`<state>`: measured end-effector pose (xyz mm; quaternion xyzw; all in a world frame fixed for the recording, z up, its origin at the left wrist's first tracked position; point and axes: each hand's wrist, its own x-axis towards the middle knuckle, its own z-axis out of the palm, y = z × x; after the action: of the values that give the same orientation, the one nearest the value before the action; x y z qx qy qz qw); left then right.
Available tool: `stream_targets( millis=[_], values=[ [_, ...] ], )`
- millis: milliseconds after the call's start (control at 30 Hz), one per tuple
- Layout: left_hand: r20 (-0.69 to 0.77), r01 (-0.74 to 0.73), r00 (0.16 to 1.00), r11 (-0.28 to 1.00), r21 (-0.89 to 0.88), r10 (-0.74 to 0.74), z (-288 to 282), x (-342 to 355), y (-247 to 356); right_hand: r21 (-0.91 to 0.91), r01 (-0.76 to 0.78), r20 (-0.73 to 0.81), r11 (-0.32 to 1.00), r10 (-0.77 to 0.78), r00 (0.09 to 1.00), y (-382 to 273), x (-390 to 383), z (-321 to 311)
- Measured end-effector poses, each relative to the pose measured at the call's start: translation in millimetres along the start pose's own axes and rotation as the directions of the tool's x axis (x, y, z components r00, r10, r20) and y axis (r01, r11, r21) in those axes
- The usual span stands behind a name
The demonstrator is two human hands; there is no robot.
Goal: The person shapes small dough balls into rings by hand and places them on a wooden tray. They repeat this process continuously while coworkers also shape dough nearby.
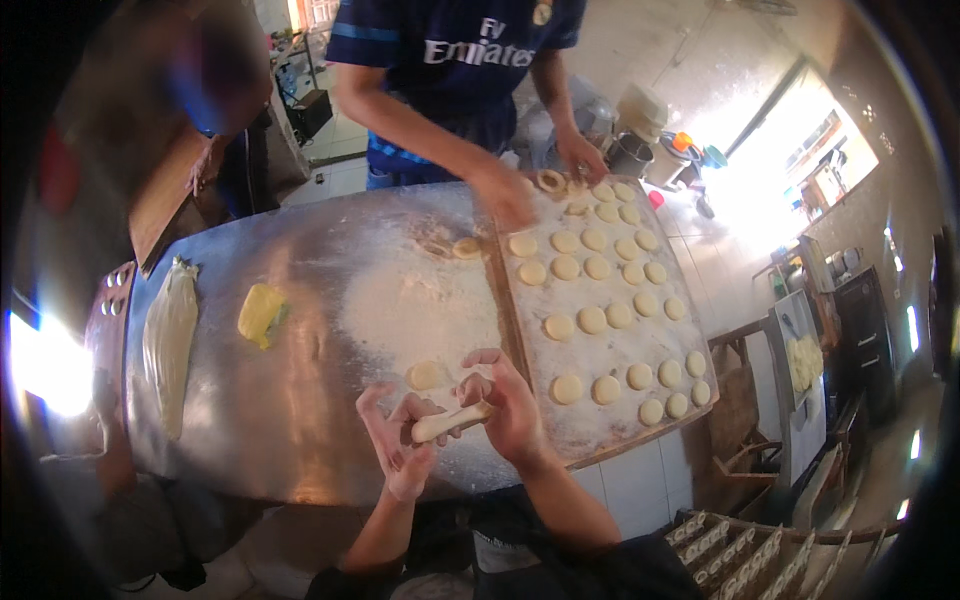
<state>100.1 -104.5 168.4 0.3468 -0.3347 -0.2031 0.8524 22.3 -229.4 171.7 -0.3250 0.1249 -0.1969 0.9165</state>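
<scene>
In front of my body, above the metal table's near edge, a short pale roll of dough [447,422] spans between my two hands. My left hand [400,435] has its fingers curled around one end. The other end is pinched by the thumb and fingers of my right hand [510,410]. Just beyond them, a flat dough round [428,375] lies beside a spread of white flour [400,310]. To the right, a floured wooden board [520,335] carries rows of pale dough rounds [592,320].
Across the table a person in a dark blue shirt works, one hand [508,205] blurred over the board, the other [583,155] at its far edge near a dough ring [551,181]. Leftward lie a yellow lump [262,312] and a long pale dough-like strip [172,345]. Another person stands far left.
</scene>
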Motion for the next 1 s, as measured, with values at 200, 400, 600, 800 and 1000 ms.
stream_targets(
  millis=[200,400,600,800,1000],
  values=[
    [-0.121,0.075,0.993,0.698,0.712,0.017,44.6,-10.3,-45.4,-0.012,0.073,0.298,0.997,-0.067,0.952,-28.0,-24.8,-34.4],
    [-0.099,0.130,0.991,0.601,0.788,-0.085,88.9,-28.6,-69.0,-0.286,0.101,0.193,0.953,-0.046,0.980,-62.5,-58.0,-59.8],
    [-0.035,-0.008,0.997,0.584,0.812,0.062,129.8,-33.9,-99.2,-0.379,0.050,0.228,0.924,0.041,0.973,-104.2,-71.5,-109.2],
    [-0.052,0.030,0.998,0.544,0.838,0.026,156.9,-39.8,-116.7,-0.597,0.227,0.294,0.769,-0.054,0.954,-111.0,-81.7,-126.3],
    [-0.151,0.173,0.985,0.449,0.876,-0.084,167.0,-57.3,-127.0,-0.731,0.234,0.232,0.641,-0.089,0.969,-87.2,-91.4,-155.9]
  ],
)
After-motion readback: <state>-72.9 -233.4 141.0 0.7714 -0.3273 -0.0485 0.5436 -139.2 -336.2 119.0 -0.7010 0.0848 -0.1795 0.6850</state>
